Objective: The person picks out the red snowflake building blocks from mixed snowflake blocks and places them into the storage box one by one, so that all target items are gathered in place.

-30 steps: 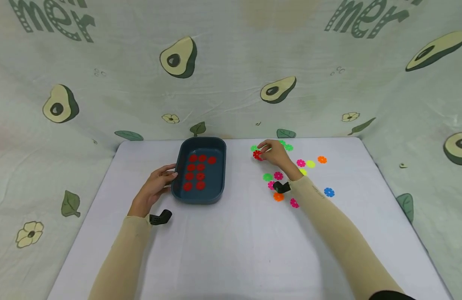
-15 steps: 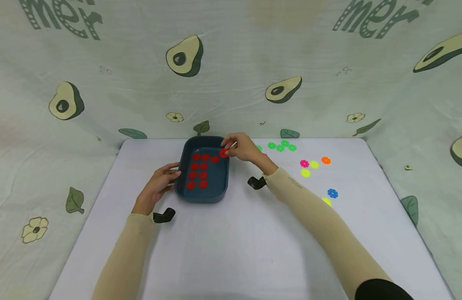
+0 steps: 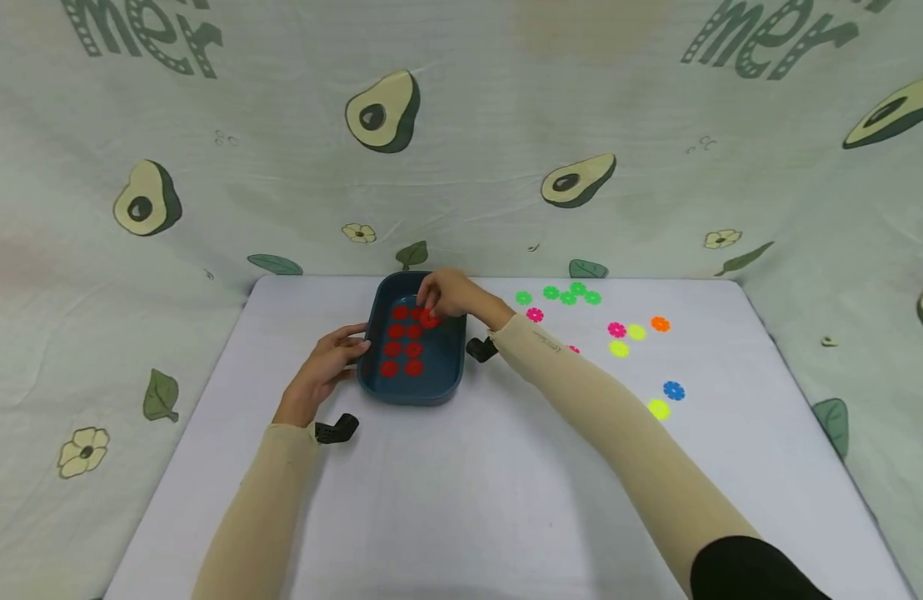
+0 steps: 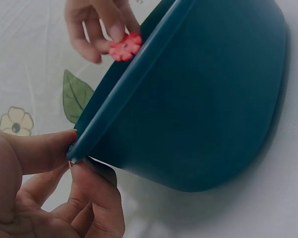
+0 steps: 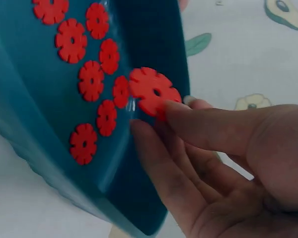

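My left hand (image 3: 326, 367) pinches the left rim of a dark blue rectangular tub (image 3: 441, 382), thumb and fingers on either side of the edge in the left wrist view. Inside, several red notched discs (image 3: 414, 367) lie flat on the bottom in rough rows. Over the far part of the tub is my right hand (image 3: 454, 296). It pinches another red notched disc (image 5: 148, 85) between thumb and fingers, tilted and above the others in the right wrist view. That hand hides the tub's far right corner in the head view.
On the white table (image 3: 506, 500), right of the tub, lie several green discs (image 3: 569, 297), yellow discs (image 3: 619, 349), pink discs (image 3: 616, 330), an orange disc (image 3: 660, 324) and a blue disc (image 3: 674, 391). My right sleeve covers part of that area. An avocado-print cloth (image 3: 461, 167) hangs behind.
My right hand has travelled left from the loose discs to above the tub, carrying a red disc. The left hand keeps its grip on the rim. The head view has shifted slightly.
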Demonstrator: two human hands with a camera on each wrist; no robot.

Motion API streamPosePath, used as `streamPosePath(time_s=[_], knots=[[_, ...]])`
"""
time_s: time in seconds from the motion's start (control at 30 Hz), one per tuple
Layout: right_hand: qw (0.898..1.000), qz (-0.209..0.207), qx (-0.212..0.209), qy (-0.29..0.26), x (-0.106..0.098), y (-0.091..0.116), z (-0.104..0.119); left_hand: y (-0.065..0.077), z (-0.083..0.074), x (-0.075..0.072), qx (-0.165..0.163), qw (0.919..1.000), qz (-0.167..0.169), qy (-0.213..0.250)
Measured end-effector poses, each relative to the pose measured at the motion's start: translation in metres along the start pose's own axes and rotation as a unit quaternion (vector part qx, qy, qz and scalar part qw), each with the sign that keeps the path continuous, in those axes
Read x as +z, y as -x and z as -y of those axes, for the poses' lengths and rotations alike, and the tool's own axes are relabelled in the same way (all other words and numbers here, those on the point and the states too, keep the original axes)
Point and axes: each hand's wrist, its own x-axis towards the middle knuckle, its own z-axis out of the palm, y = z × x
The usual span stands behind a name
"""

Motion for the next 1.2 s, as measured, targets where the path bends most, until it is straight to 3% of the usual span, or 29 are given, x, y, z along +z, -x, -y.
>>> streamPosePath(time_s=[0.2,0.5,0.73,1.2], knots=[[0.998,0.058,0.021,0.017,0.004,-0.012,0.005,0.000,0.000,-0.001,0.000,1.0000,0.000,0.001],[0.990,0.108,0.057,0.069,0.008,-0.025,0.006,0.001,-0.001,-0.001,0.009,0.9999,0.002,-0.005],[0.986,0.113,0.082,0.093,0.014,-0.033,-0.002,0.001,0.000,-0.001,0.004,1.0000,0.000,-0.002],[0.985,0.100,0.075,0.115,0.012,-0.032,-0.006,0.001,0.000,-0.001,0.005,1.0000,0.000,-0.002]])
